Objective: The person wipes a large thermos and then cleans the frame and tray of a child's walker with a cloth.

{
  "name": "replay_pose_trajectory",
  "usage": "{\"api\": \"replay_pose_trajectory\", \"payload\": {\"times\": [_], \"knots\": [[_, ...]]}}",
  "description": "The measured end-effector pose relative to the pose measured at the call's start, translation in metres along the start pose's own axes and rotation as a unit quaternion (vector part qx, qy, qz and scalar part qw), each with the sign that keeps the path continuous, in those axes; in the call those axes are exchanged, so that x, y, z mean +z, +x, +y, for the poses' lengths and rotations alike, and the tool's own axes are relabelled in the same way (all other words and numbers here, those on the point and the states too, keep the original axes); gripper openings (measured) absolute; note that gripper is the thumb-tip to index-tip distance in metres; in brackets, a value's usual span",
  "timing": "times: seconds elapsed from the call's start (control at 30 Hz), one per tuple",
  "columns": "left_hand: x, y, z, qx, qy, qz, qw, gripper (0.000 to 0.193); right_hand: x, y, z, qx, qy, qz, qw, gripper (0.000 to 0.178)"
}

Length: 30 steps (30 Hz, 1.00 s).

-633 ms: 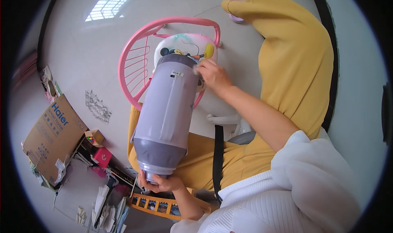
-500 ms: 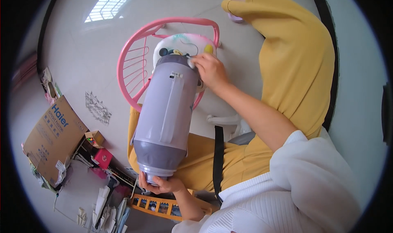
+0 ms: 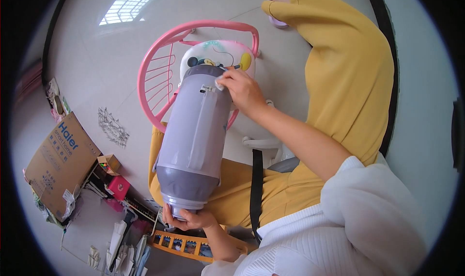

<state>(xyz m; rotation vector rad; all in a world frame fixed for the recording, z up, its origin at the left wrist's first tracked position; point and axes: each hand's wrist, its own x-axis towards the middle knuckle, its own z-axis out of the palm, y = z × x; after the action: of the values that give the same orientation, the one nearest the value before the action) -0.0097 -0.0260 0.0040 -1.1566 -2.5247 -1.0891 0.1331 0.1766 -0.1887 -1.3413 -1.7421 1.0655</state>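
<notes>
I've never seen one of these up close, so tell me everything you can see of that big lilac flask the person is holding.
The flask is a tall, rounded jug that looks like smooth plastic: pale lilac body, darker grey-purple band at each end, and a raised strip along its length. It lies tilted over the lap, its lower end toward the camera. The left hand cups that end; the right hand presses a small white wad against its upper side beside a small label. Behind it stands a pink child's chair.

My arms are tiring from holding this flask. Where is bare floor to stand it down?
Bare tile lies beyond the pink chair, toward the window's reflection. The lower left is crowded: cardboard box, small boxes and papers. Left hand supports the purple flask; right hand touches its top.
</notes>
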Motion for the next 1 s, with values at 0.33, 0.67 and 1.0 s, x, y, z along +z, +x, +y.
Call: {"api": "replay_pose_trajectory", "payload": {"times": [0.33,0.67,1.0], "knots": [[-0.001,0.000,0.000,0.014,0.026,0.001,1.000,0.043,0.000,-0.004,-0.002,-0.043,-0.047,-0.014,0.998,0.020],[0.000,-0.003,-0.003,0.012,0.023,0.001,1.000,0.044,0.000,0.005,0.005,-0.076,-0.059,-0.021,0.995,0.018],[-0.003,-0.005,-0.007,0.013,0.004,-0.003,1.000,0.036,0.006,0.027,-0.008,-0.025,0.050,-0.028,0.998,0.025]]}}
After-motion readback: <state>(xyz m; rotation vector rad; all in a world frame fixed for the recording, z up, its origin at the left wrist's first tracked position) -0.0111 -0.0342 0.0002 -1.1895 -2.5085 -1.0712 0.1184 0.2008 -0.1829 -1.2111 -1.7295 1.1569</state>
